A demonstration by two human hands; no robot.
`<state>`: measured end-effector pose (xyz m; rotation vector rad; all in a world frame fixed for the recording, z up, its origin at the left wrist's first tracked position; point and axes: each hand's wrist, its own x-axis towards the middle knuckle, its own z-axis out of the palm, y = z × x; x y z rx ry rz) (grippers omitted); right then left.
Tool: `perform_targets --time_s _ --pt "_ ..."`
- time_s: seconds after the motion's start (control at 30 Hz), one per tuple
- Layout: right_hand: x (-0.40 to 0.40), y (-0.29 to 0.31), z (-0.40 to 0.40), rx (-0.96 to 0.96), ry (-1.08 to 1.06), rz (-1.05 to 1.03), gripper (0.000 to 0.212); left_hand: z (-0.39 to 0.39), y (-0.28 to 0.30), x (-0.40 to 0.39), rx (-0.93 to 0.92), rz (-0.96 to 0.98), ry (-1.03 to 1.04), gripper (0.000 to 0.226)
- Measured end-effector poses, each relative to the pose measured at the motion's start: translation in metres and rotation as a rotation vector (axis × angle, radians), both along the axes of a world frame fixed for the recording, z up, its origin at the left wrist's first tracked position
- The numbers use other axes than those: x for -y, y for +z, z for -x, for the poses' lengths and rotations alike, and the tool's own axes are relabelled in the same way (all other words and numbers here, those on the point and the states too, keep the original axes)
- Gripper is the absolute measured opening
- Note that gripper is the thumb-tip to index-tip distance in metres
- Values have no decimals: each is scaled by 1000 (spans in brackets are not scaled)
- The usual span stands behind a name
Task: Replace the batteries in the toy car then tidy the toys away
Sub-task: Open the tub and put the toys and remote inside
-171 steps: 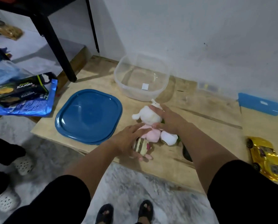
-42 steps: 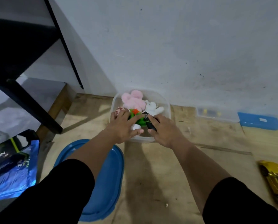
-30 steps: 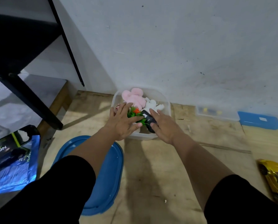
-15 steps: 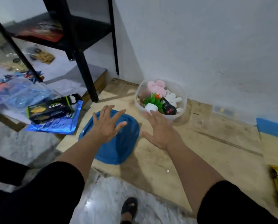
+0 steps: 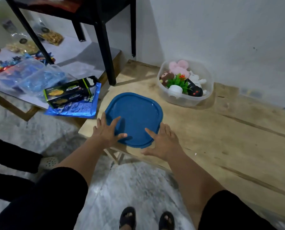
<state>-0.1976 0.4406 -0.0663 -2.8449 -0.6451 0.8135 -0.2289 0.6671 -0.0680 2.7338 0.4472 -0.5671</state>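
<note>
Your left hand (image 5: 107,131) and right hand (image 5: 162,141) are lying spread-fingered at the near edge of the blue lid (image 5: 135,118), gripping nothing. The clear tub (image 5: 206,90) is sitting beyond, holding the soft toys (image 5: 179,68).

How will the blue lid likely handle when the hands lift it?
The blue lid is thin, flat plastic, so probably light and slightly flexible. Its glossy surface may be slippery. Both hands at opposite edges suit its width.

Likely home, toy tub (image 5: 184,83), snack packets (image 5: 52,37)
</note>
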Motion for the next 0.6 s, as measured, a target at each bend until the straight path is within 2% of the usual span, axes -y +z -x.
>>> perform_targets --time_s 0.13,0.33,0.47,0.6 --pt "-14 -16 10 75 -112 -55 90 -6 -10 -6 31 16 -31 92" --pt "-32 -28 17 117 -324 -203 60 -10 -14 -13 63 21 5 102" --pt "-29 -32 21 108 -305 -235 55 -10 -18 -17 42 -5 38 107" --pt "-27 -29 24 180 -300 -223 50 -7 -19 -16 61 -19 30 108"
